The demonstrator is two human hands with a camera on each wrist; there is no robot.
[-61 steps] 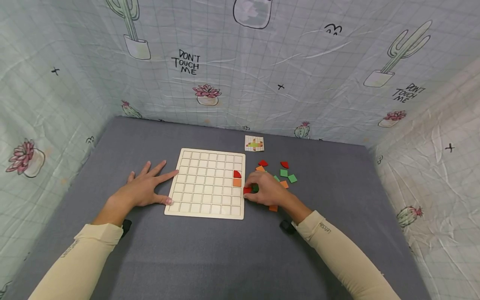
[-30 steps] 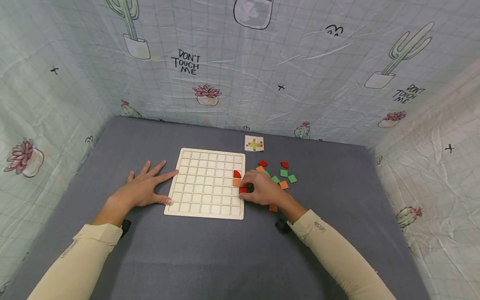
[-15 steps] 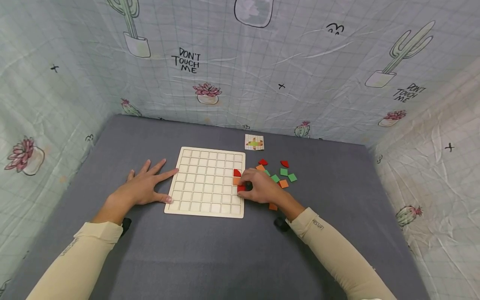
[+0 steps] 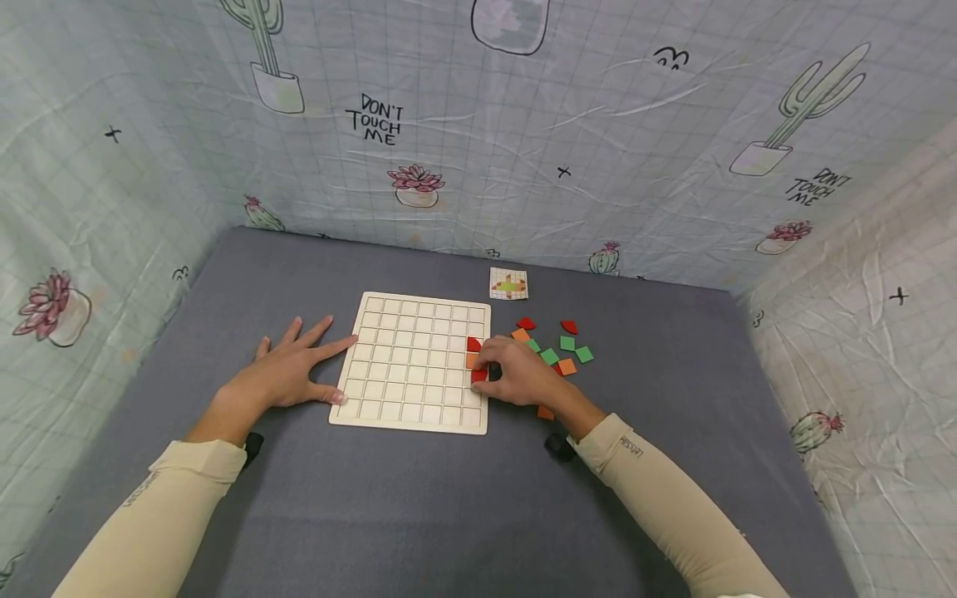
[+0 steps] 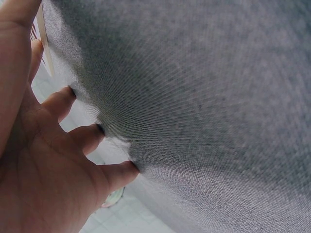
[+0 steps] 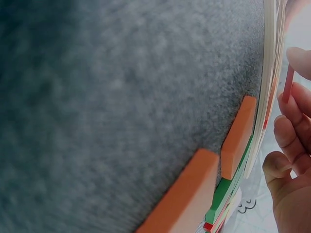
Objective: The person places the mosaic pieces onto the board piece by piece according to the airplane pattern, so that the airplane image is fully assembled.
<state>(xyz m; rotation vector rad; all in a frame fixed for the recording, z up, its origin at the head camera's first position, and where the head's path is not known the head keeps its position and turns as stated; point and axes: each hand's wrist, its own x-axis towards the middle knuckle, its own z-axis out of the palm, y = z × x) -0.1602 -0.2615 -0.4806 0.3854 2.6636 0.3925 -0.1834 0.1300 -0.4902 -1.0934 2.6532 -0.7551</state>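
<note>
A pale wooden grid board (image 4: 407,357) lies on the grey cloth. My left hand (image 4: 278,375) is spread flat at its left side, index finger and thumb touching the edge; in the left wrist view, the other fingertips (image 5: 129,167) rest on the cloth. At the board's right edge my right hand (image 4: 518,371) pinches a red tile (image 4: 478,376), seen edge-on between thumb and finger in the right wrist view. The held tile is over the right column, just below an orange square tile (image 4: 471,360), partly hidden by my fingers, and a red quarter-round tile (image 4: 473,343).
Right of the board lie loose tiles: green squares (image 4: 567,343), orange squares (image 4: 566,366) and red quarter-rounds (image 4: 569,326). Another orange tile (image 4: 546,412) lies beside my right wrist. A small pattern card (image 4: 508,283) sits behind the board. Printed fabric walls (image 4: 478,208) enclose the table.
My right hand has moved the red tile left, from beside the board's edge to over the right column below the orange tile. The left hand has stayed put.
</note>
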